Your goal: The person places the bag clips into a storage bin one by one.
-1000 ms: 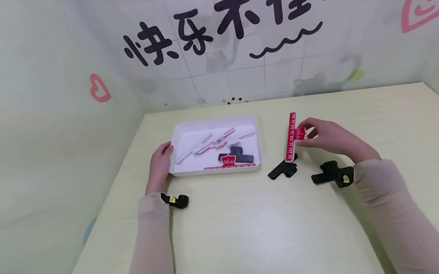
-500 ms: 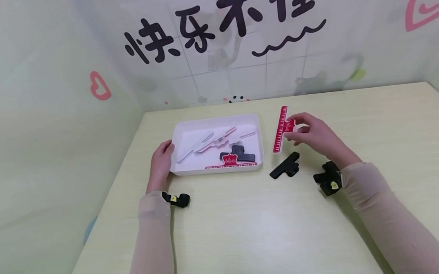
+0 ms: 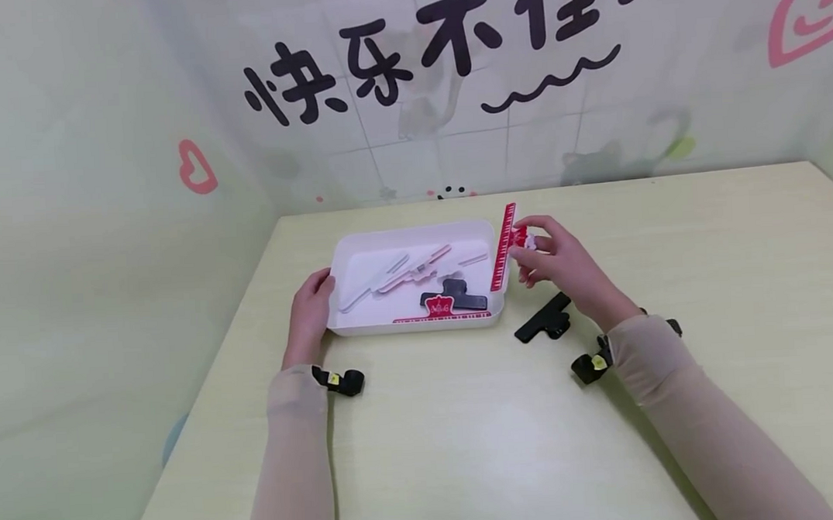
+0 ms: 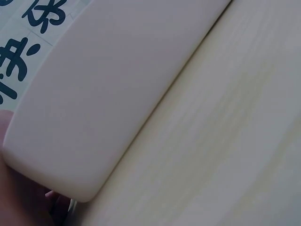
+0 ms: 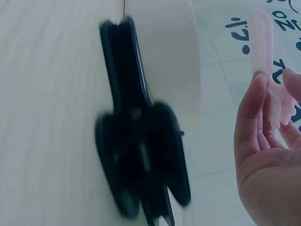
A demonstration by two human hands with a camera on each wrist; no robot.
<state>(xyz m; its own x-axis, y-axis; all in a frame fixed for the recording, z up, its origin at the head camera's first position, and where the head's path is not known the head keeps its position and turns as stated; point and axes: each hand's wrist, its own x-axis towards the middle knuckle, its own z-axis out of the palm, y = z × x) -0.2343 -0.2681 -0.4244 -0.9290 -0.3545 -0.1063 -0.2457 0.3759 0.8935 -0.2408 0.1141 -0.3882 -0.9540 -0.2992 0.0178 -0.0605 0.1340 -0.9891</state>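
My left hand [image 3: 309, 315] grips the left side of a white tray [image 3: 360, 251], its thumb at the rim. In the left wrist view the tray's outer wall [image 4: 103, 84] fills much of the frame. My right hand [image 3: 563, 265] pinches a red and white clip [image 3: 503, 248] by its handle, its long jaw upright at the tray's right rim. That clip's pale pink side [image 5: 261, 44] shows in the right wrist view. Inside the tray lie another red clip [image 3: 439, 307], a black clip [image 3: 467, 300] and several clear and pinkish clips [image 3: 417, 271].
On the table [image 3: 452, 437], right of the tray, lies a black clip [image 3: 545, 318], large in the right wrist view. Another black clip [image 3: 674, 327] is mostly hidden behind the right sleeve. A printed white curtain [image 3: 453, 150] hangs behind the table.
My right hand has carried the red and white clip leftward, from above the black clip on the table to the tray's right rim. The left hand keeps its hold on the tray.
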